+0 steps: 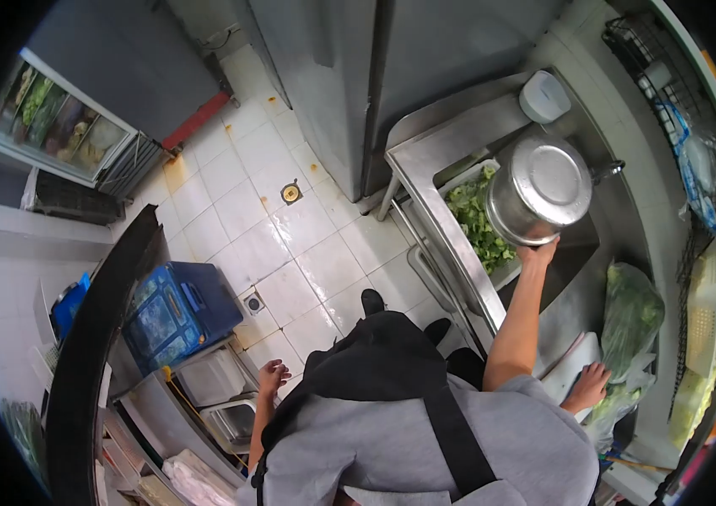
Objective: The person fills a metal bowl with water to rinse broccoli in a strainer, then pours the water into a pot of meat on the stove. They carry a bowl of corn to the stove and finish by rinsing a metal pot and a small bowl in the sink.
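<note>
White-tiled floor [290, 291] lies open between the steel sink [413, 173] and blue crate [215, 299]. Over the basin, base up, a metal pot [539, 190] overlaps the edge of a tub of leafy greens [472, 215]. The right hand [538, 251] is clamped on its rim side; the left hand [272, 376], fingers loosely apart, holds nothing. Another hand [588, 388], owner unclear, touches a white board [567, 368].
</note>
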`<action>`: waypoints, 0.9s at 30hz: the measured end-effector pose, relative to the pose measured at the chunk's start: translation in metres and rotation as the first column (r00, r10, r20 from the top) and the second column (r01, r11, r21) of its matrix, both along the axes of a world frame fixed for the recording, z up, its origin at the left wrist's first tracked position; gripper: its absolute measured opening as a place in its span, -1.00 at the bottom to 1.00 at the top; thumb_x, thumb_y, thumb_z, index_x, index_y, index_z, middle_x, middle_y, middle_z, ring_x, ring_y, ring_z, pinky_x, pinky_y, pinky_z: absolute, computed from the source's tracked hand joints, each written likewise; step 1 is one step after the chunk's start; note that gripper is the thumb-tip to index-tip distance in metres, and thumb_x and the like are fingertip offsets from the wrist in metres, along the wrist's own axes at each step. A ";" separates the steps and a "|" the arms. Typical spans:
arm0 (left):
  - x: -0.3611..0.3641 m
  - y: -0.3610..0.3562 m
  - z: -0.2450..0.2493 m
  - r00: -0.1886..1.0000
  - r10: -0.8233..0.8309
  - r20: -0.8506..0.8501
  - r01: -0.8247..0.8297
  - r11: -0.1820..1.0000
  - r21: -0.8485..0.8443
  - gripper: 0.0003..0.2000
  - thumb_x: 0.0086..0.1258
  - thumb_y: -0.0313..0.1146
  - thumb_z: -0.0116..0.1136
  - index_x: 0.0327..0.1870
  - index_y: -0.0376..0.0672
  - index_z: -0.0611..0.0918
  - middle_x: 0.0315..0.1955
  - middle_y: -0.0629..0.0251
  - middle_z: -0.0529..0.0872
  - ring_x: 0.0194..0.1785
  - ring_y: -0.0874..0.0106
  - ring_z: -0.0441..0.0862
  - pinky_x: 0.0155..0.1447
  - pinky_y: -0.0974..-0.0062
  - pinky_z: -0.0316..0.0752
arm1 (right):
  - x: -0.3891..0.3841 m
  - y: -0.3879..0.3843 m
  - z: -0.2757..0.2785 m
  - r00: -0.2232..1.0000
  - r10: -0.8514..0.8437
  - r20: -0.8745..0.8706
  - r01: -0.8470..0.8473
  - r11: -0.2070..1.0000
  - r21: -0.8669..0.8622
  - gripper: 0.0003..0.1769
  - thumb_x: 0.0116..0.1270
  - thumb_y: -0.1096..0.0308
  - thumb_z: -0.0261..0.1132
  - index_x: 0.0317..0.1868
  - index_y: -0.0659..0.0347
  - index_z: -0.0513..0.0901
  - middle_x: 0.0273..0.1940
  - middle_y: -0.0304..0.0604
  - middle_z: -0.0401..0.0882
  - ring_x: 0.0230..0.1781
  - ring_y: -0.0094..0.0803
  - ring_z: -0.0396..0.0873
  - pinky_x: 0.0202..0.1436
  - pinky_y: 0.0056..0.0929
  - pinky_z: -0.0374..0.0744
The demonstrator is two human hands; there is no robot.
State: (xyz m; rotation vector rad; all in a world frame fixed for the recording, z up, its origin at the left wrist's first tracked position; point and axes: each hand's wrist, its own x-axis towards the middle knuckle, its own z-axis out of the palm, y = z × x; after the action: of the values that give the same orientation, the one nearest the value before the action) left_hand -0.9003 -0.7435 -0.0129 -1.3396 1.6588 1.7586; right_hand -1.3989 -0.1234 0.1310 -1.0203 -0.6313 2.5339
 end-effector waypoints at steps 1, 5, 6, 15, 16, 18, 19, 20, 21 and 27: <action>0.002 0.001 0.000 1.000 -0.011 0.013 0.011 1.000 -0.010 -0.64 0.46 -0.34 0.17 0.20 -0.32 0.53 -0.29 0.18 0.76 -0.35 0.38 0.77 -0.41 0.50 0.58 | 0.000 0.026 -0.016 0.997 0.045 -0.063 -0.043 0.999 0.032 -0.48 0.53 -0.16 -0.02 -0.01 0.05 0.67 -0.05 -0.29 0.71 -0.04 -0.38 0.65 0.13 -0.17 0.62; 0.031 0.002 -0.036 0.999 -0.049 -0.012 0.047 0.992 -0.119 -0.65 0.33 -0.37 0.25 0.11 -0.31 0.63 -0.40 0.14 0.76 -0.45 0.42 0.73 -0.46 0.49 0.55 | 0.019 0.021 0.021 0.991 -0.013 0.136 -0.059 0.859 0.509 -0.53 0.45 0.04 0.07 0.18 0.17 0.56 0.19 0.01 0.56 0.11 0.02 0.55 0.23 0.18 0.50; 0.027 0.006 -0.025 0.994 -0.108 0.007 0.107 0.965 -0.241 -0.65 0.27 -0.35 0.26 0.05 -0.31 0.67 -0.40 0.10 0.76 -0.48 0.40 0.72 -0.39 0.45 0.59 | 0.008 0.072 -0.009 0.997 0.037 0.070 -0.075 0.734 0.675 -0.50 0.49 0.07 0.06 0.30 0.15 0.50 0.22 0.01 0.55 0.10 0.00 0.57 0.12 0.10 0.59; 0.072 0.037 0.011 0.967 0.222 -0.126 -0.253 0.905 -0.342 -0.60 0.22 -0.26 0.24 0.03 -0.31 0.67 -0.38 0.05 0.78 -0.42 0.33 0.77 -0.23 0.35 0.66 | 0.014 -0.159 0.214 0.786 0.572 0.235 0.147 -0.541 0.828 -0.30 0.40 -0.06 0.37 -0.74 0.37 0.55 -0.82 -0.16 0.29 -0.75 -0.33 0.08 -0.60 -0.10 0.21; 0.089 0.046 0.009 0.957 0.253 -0.141 -0.287 0.897 -0.335 -0.60 0.22 -0.26 0.23 0.03 -0.30 0.67 -0.38 0.05 0.78 -0.42 0.34 0.77 -0.23 0.36 0.66 | 0.049 -0.215 0.242 0.746 0.600 0.287 0.208 -0.620 0.757 -0.28 0.41 -0.09 0.34 -0.72 0.38 0.56 -0.82 -0.09 0.34 -0.77 -0.29 0.13 -0.59 -0.08 0.24; 0.139 0.066 -0.003 0.940 0.321 -0.113 -0.340 0.882 -0.325 -0.61 0.21 -0.24 0.24 0.01 -0.26 0.69 -0.36 0.04 0.79 -0.39 0.32 0.78 -0.14 0.33 0.66 | 0.062 -0.259 0.234 0.743 0.556 0.373 0.274 -0.760 0.589 -0.21 0.37 -0.25 0.29 -0.69 0.38 0.60 -0.74 0.08 0.49 -0.78 -0.16 0.28 -0.57 -0.01 0.30; 0.169 0.080 -0.013 0.936 0.336 -0.107 -0.348 0.838 -0.420 -0.62 0.19 -0.20 0.26 -0.02 -0.23 0.70 -0.37 0.06 0.77 -0.29 0.23 0.78 -0.04 0.29 0.65 | 0.077 -0.288 0.229 0.712 0.583 0.391 0.308 -0.760 0.573 -0.21 0.36 -0.26 0.29 -0.70 0.37 0.59 -0.74 0.07 0.49 -0.78 -0.16 0.28 -0.57 -0.01 0.30; 0.200 0.095 -0.017 0.909 0.403 -0.103 -0.406 0.805 -0.431 -0.61 0.15 -0.18 0.28 -0.05 -0.21 0.72 -0.38 0.06 0.76 -0.21 0.14 0.76 0.03 0.25 0.63 | 0.097 -0.318 0.227 0.679 0.608 0.411 0.346 -0.759 0.552 -0.20 0.35 -0.28 0.30 -0.71 0.37 0.58 -0.74 0.07 0.49 -0.78 -0.16 0.27 -0.57 -0.01 0.30; 0.232 0.111 -0.021 0.857 0.508 -0.088 -0.497 0.767 -0.406 -0.65 0.15 -0.19 0.27 -0.10 -0.19 0.73 -0.35 0.06 0.76 -0.20 0.10 0.75 0.03 0.24 0.63 | 0.123 -0.348 0.225 0.668 0.604 0.435 0.345 -0.770 0.537 -0.17 0.34 -0.30 0.28 -0.72 0.37 0.56 -0.74 0.08 0.48 -0.78 -0.15 0.27 -0.58 -0.01 0.30; 0.426 0.264 -0.094 0.606 0.788 0.105 -0.620 0.551 -0.559 -0.70 0.21 -0.22 0.21 -0.16 -0.24 0.72 -0.32 0.04 0.76 -0.41 0.24 0.79 -0.12 0.32 0.69 | 0.267 -0.528 0.208 0.097 0.765 0.637 0.655 -0.531 0.538 -0.53 0.15 0.10 0.52 -0.29 0.43 0.66 -0.38 0.18 0.66 -0.41 -0.06 0.59 -0.21 -0.11 0.55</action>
State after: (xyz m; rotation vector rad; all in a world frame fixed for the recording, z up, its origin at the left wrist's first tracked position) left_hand -0.4748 -0.4794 -0.1071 -2.7157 1.4573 1.3163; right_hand -1.1320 -0.6512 0.3393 2.0453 -2.4396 0.4498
